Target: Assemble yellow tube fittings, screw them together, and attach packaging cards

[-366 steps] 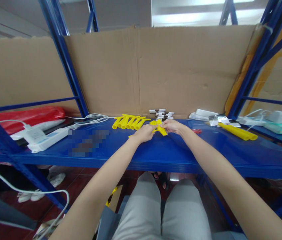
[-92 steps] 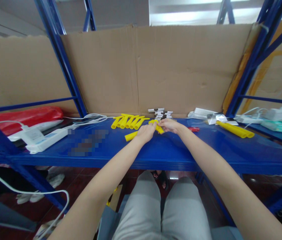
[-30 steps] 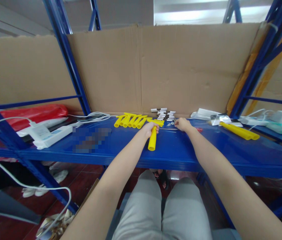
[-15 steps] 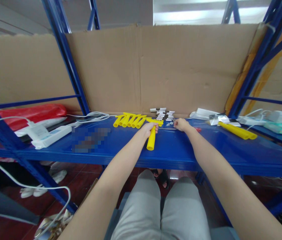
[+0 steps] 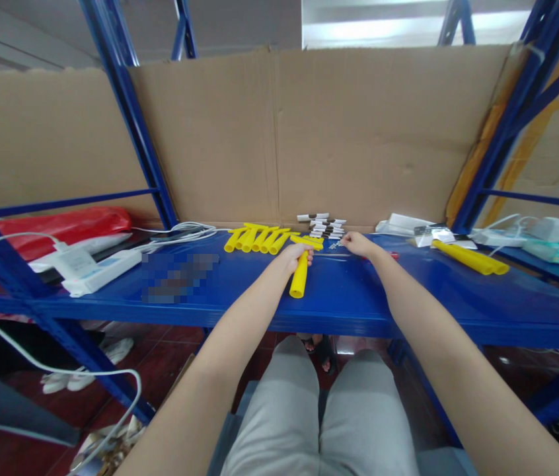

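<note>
My left hand (image 5: 297,254) is wrapped round a yellow T-shaped plastic tube (image 5: 298,283), its open round end facing me and its crosspiece beyond my fingers. Over the bench, my right hand (image 5: 357,243) has its fingers drawn together at the edge of a small pile of silver screws (image 5: 335,245). Whatever its fingertips hold is too small to make out. A red tool handle (image 5: 394,255) shows by my right wrist, largely hidden by the arm. Behind the screws is a stack of black-and-white cylindrical pieces (image 5: 326,228).
Several more yellow T-shaped tubes (image 5: 254,239) lie in a row at left. Two yellow tubes (image 5: 472,259) rest at right beside clear plastic packaging (image 5: 433,236). A white power strip (image 5: 104,271) and cables are further left. Cardboard (image 5: 359,132) walls the bench's back.
My right hand has shifted slightly left and up, towards the screws. The thin metal shaft below it shows less clearly. My left hand keeps its hold on the yellow tube, almost still.
</note>
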{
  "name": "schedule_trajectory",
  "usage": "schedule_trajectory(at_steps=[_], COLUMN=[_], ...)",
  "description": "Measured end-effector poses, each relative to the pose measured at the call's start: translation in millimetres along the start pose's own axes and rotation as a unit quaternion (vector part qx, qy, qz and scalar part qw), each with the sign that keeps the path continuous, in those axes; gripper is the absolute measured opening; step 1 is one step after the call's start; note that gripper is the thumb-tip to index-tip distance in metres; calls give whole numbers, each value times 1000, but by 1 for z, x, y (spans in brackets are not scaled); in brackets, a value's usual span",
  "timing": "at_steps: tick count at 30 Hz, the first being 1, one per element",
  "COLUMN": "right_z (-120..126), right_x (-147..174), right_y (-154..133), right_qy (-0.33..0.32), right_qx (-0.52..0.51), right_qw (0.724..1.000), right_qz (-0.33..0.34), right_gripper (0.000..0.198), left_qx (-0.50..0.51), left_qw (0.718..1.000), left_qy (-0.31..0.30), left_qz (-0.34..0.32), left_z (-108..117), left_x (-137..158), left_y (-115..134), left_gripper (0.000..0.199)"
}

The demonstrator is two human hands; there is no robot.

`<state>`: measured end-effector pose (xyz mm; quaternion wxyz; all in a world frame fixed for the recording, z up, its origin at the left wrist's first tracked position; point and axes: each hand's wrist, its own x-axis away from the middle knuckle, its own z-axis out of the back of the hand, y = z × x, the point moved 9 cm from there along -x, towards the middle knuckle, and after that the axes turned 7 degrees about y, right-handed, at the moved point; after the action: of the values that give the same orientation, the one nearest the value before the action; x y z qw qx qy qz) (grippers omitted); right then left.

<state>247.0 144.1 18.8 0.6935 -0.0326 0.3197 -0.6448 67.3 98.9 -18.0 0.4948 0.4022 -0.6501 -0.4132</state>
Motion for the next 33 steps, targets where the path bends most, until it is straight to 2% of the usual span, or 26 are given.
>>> schedule_trajectory(at_steps=[2, 5, 9, 12, 20, 27, 33], right_z=[-1, -5, -19, -27, -24, -21, -18], right_x=[-1, 0, 4, 8, 14, 16, 16], right_y=[-14, -36, -61, -68, -70, -75, -76], right_qy=[1, -6, -46, -76, -84, -64, -47], right_qx=[-66, -109, -103, -79, -42, -49, -44], right_qw=[997, 992, 986, 982, 989, 987, 991], right_qz=[28, 61, 123, 153, 116, 139, 119], right_gripper=[24, 22, 18, 22, 19, 23, 25], left_qx=[-2, 0, -1, -7, -10, -8, -9], left_qw=[1000, 1000, 1000, 1000, 1000, 1000, 1000], left_qy=[0, -2, -3, -5, -20, -19, -24], left_qz=[0, -5, -10, -7, -2, -14, -15], left_z=[1, 2, 2, 0, -4, -6, -8], left_x=[-1, -3, -2, -1, 1, 4, 6], left_y=[-1, -1, 0, 0, -1, -1, -1], left_gripper=[26, 25, 25, 26, 23, 25, 21])
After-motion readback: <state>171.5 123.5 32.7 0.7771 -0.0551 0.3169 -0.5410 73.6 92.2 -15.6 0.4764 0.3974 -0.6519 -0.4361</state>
